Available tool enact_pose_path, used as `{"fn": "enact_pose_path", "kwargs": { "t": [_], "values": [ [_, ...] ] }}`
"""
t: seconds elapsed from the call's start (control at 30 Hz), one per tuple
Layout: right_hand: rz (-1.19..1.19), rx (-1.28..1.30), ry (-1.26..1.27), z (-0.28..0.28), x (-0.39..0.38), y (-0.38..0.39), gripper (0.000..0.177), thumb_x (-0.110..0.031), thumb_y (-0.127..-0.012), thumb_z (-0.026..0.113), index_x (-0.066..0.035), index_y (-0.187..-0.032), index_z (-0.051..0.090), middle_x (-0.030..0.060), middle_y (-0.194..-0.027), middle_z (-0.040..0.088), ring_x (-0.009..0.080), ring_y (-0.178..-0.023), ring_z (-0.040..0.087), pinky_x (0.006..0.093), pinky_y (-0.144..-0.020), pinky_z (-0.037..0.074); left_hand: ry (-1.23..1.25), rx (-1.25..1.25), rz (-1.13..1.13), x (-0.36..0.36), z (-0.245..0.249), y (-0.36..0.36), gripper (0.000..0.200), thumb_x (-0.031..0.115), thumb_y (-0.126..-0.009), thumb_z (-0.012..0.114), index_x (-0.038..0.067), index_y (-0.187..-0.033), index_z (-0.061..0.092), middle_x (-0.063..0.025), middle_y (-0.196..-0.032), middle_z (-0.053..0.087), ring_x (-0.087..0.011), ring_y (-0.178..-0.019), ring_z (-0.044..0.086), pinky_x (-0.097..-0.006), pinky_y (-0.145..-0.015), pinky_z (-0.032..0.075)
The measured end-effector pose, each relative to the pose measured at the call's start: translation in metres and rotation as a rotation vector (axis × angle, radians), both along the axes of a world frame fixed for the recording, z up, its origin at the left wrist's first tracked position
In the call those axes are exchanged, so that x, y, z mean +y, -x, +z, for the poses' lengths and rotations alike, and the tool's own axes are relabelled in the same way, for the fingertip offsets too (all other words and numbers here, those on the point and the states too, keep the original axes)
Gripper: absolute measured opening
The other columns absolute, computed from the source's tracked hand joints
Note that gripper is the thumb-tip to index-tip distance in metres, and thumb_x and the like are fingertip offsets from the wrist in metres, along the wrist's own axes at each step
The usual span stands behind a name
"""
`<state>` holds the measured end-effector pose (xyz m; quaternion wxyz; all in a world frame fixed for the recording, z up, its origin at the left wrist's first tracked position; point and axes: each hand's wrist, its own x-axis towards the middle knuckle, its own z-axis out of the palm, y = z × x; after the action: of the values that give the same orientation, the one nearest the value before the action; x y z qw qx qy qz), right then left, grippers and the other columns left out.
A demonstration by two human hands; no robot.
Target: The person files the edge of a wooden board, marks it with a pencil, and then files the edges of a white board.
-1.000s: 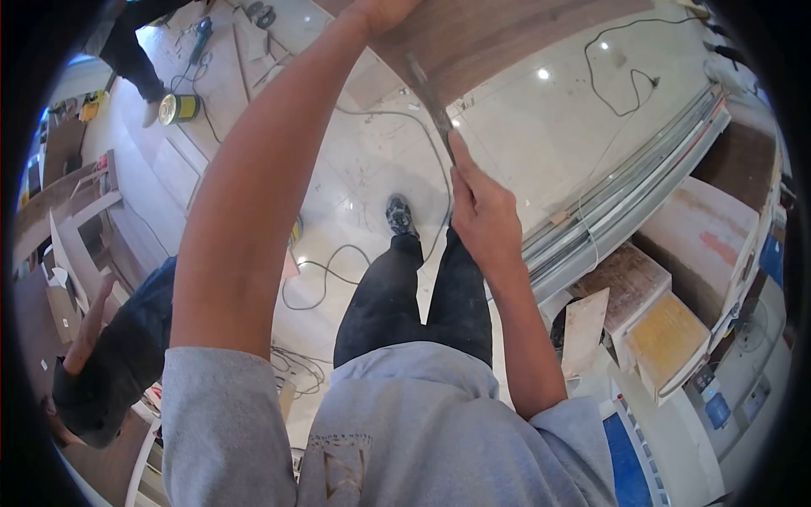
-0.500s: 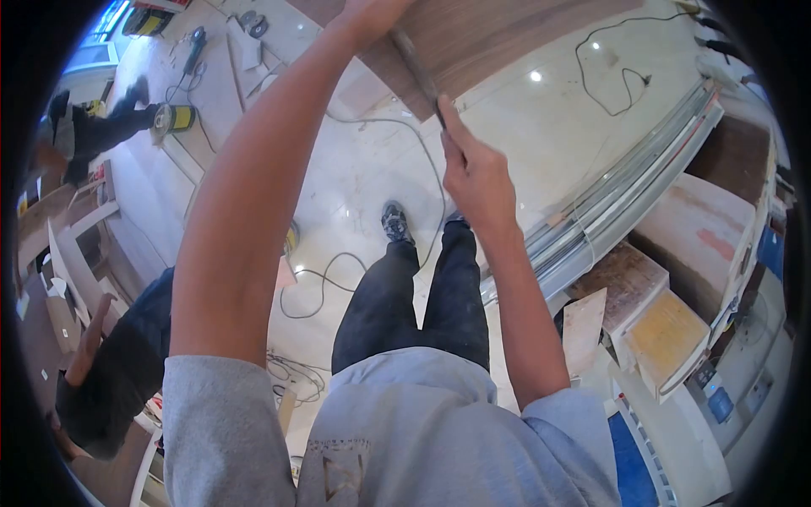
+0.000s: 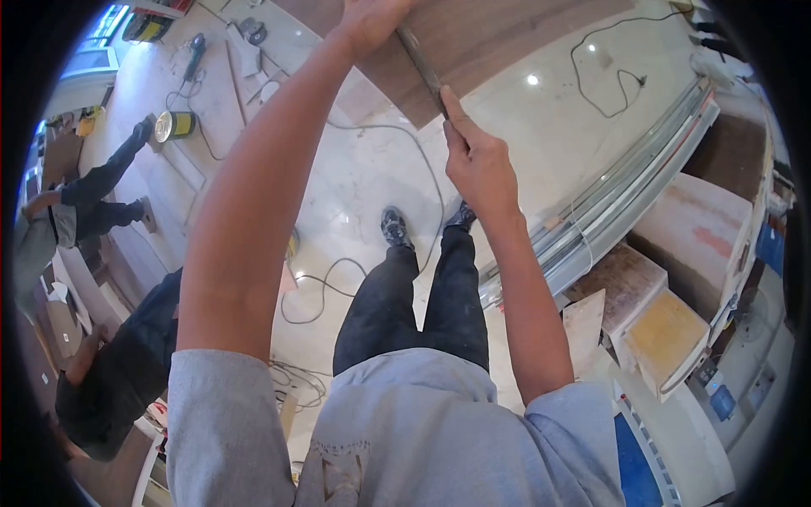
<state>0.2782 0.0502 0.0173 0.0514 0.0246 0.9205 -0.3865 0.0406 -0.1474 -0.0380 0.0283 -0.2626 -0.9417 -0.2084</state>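
Observation:
A long, narrow dark strip slants between my two hands at the top centre, over a brown wood-grain board. Its lower end is gripped by my right hand, with the forefinger stretched along it. At the top edge, my left hand is closed near the strip's upper end; its fingertips are partly cut off by the frame.
Metal profiles and stacked boxes are at the right. Cables lie near my feet. Two people are at the left, near a paint can and a power tool.
The person at the far left has shifted, with the legs now more spread. My right hand has moved very slightly, still on the strip.

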Motion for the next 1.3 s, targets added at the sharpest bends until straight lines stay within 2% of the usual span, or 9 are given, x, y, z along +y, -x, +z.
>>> {"fn": "enact_pose_path", "kwargs": {
  "t": [0.07, 0.23, 0.47, 0.67, 0.7, 0.87, 1.1, 1.23, 1.3],
  "values": [
    [-0.024, -0.028, -0.018, 0.005, 0.002, 0.001, 0.058, -0.011, -0.103, 0.065, -0.027, -0.158, 0.056, 0.0278, -0.083, 0.067, 0.0472, -0.079, 0.069, 0.0497, -0.071, 0.054, -0.005, 0.009, -0.008, 0.003, -0.002, 0.001, 0.043, 0.033, -0.110, 0.043, 0.023, -0.146, 0.065, -0.0166, -0.179, 0.025, -0.0466, -0.166, 0.010, -0.0622, -0.133, -0.001],
    [-0.004, -0.005, 0.065, 0.006, 0.015, -0.067, 0.051, -0.013, -0.104, 0.063, -0.027, -0.154, 0.061, 0.0284, -0.085, 0.067, 0.0490, -0.081, 0.068, 0.0505, -0.071, 0.055, 0.019, -0.065, 0.021, 0.005, 0.012, -0.008, 0.043, 0.031, -0.109, 0.044, 0.023, -0.145, 0.066, -0.0160, -0.180, 0.024, -0.0464, -0.166, 0.011, -0.0632, -0.133, -0.001],
    [-0.107, -0.019, -0.011, 0.006, 0.015, 0.022, 0.049, -0.016, -0.105, 0.062, -0.027, -0.153, 0.062, 0.0290, -0.090, 0.068, 0.0485, -0.087, 0.069, 0.0494, -0.073, 0.055, 0.002, -0.053, -0.006, 0.001, 0.010, -0.006, 0.043, 0.033, -0.110, 0.044, 0.022, -0.145, 0.067, -0.0152, -0.180, 0.021, -0.0465, -0.166, 0.010, -0.0633, -0.133, -0.002],
    [0.008, -0.083, 0.028, 0.007, 0.018, -0.074, 0.055, -0.014, -0.103, 0.064, -0.027, -0.156, 0.059, 0.0275, -0.083, 0.068, 0.0465, -0.077, 0.068, 0.0510, -0.068, 0.053, 0.000, -0.057, -0.008, -0.001, 0.007, -0.005, 0.042, 0.032, -0.110, 0.043, 0.021, -0.144, 0.067, -0.0154, -0.180, 0.022, -0.0474, -0.166, 0.009, -0.0635, -0.133, -0.002],
    [0.014, 0.022, 0.044, -0.002, 0.018, -0.074, 0.055, -0.012, -0.103, 0.065, -0.026, -0.156, 0.060, 0.0262, -0.077, 0.065, 0.0446, -0.072, 0.068, 0.0529, -0.068, 0.052, 0.014, -0.054, -0.008, -0.001, 0.007, -0.005, 0.042, 0.032, -0.110, 0.043, 0.021, -0.144, 0.067, -0.0154, -0.180, 0.022, -0.0474, -0.166, 0.009, -0.0635, -0.133, -0.002],
    [-0.015, 0.068, -0.034, -0.002, 0.013, 0.000, 0.058, -0.011, -0.103, 0.064, -0.029, -0.158, 0.057, 0.0239, -0.072, 0.063, 0.0428, -0.069, 0.068, 0.0537, -0.066, 0.052, 0.058, -0.029, -0.015, -0.003, 0.006, -0.004, 0.042, 0.033, -0.110, 0.044, 0.021, -0.142, 0.068, -0.0160, -0.180, 0.022, -0.0469, -0.167, 0.008, -0.0622, -0.133, -0.001],
    [0.050, 0.058, -0.047, -0.012, 0.020, -0.057, 0.058, -0.014, -0.103, 0.065, -0.031, -0.158, 0.056, 0.0208, -0.077, 0.068, 0.0417, -0.071, 0.070, 0.0534, -0.065, 0.054, 0.011, -0.082, -0.005, 0.001, 0.014, -0.007, 0.041, 0.035, -0.110, 0.044, 0.021, -0.140, 0.068, -0.0158, -0.180, 0.022, -0.0461, -0.167, 0.007, -0.0599, -0.133, -0.002],
    [0.070, 0.138, -0.142, -0.009, 0.014, 0.004, 0.060, -0.014, -0.103, 0.065, -0.030, -0.160, 0.053, 0.0215, -0.076, 0.067, 0.0421, -0.072, 0.070, 0.0548, -0.066, 0.055, 0.029, -0.053, -0.021, -0.003, 0.009, -0.002, 0.040, 0.035, -0.110, 0.044, 0.021, -0.139, 0.068, -0.0162, -0.180, 0.021, -0.0460, -0.167, 0.007, -0.0591, -0.134, -0.002],
    [-0.012, 0.066, -0.053, -0.002, 0.008, -0.002, 0.054, -0.013, -0.104, 0.065, -0.028, -0.156, 0.059, 0.0245, -0.078, 0.064, 0.0442, -0.070, 0.065, 0.0486, -0.066, 0.053, 0.014, -0.053, -0.030, -0.004, 0.007, 0.000, 0.040, 0.035, -0.110, 0.045, 0.021, -0.139, 0.068, -0.0162, -0.180, 0.022, -0.0462, -0.167, 0.007, -0.0589, -0.134, -0.002]
  ]
}}
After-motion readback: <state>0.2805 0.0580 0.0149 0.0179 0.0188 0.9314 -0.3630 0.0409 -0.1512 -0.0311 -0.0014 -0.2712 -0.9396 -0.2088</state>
